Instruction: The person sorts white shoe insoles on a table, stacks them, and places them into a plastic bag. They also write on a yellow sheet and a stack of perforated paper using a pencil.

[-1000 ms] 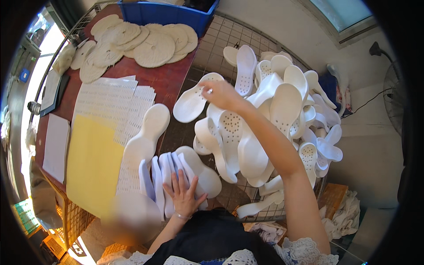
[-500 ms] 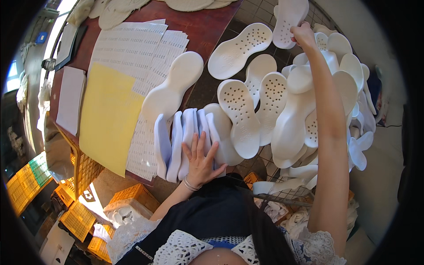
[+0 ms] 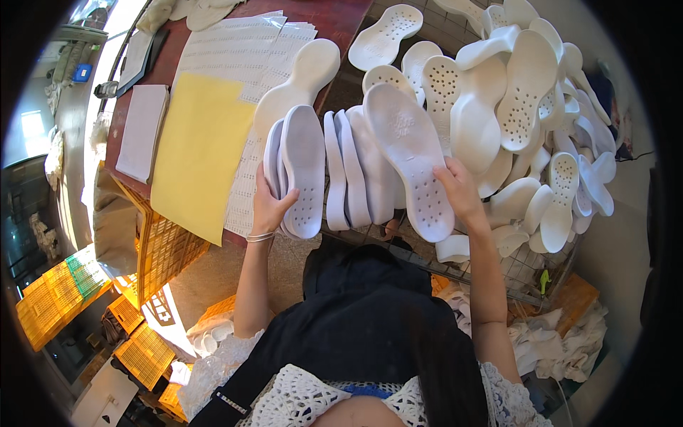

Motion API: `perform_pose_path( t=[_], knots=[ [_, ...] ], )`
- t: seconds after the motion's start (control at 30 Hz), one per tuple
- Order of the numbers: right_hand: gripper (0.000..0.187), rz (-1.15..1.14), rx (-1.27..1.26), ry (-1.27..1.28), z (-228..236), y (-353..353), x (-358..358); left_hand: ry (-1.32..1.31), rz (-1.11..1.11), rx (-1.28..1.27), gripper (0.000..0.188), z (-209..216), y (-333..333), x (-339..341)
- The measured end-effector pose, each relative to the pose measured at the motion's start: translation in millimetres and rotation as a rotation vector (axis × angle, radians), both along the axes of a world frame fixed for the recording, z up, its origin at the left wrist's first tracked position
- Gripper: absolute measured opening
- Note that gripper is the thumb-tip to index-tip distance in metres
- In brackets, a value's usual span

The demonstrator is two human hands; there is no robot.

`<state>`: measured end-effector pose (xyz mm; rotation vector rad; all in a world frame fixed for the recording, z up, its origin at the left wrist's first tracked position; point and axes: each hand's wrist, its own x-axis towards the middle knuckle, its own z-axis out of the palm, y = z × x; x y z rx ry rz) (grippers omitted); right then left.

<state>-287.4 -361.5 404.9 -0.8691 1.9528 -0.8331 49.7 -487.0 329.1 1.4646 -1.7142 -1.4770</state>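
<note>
My left hand [image 3: 274,206] is closed round a small bunch of white foam insoles at the left end of a row. Its thumb presses on the face of the front insole [image 3: 304,174], which has small holes in its lower half. In my right hand [image 3: 459,191] is a single perforated insole [image 3: 404,146], gripped by its right edge and tilted, its face toward me. Between the hands, more insoles [image 3: 347,171] stand on edge side by side. Behind my left hand an insole [image 3: 299,78] lies on the papers, partly covered by the bunch.
A large heap of white insoles [image 3: 480,128] lies on a wire rack [image 3: 523,281] at the right. Printed sheets [image 3: 220,50] and a yellow sheet [image 3: 199,156] cover part of the dark red table [image 3: 334,18]. Orange crates [image 3: 146,356] stand at lower left; white cloth [image 3: 555,341] lies beneath the rack.
My right hand has come back from the far right heap and now holds an insole near the row. The left hand, earlier spread on the row, now grips insoles at its left end.
</note>
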Motion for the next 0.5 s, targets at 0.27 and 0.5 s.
perform_pose_path(
  t=[0.27, 0.5],
  knots=[
    [0.041, -0.199, -0.246, -0.915, -108.1, 47.8, 90.1, 0.032, -0.055, 0.033, 0.087, -11.5, -6.7, 7.8],
    [0.041, -0.186, -0.148, -1.003, -120.4, 52.0, 91.3, -0.102, -0.106, 0.034, 0.047, -2.5, 6.8, 25.8]
  ],
)
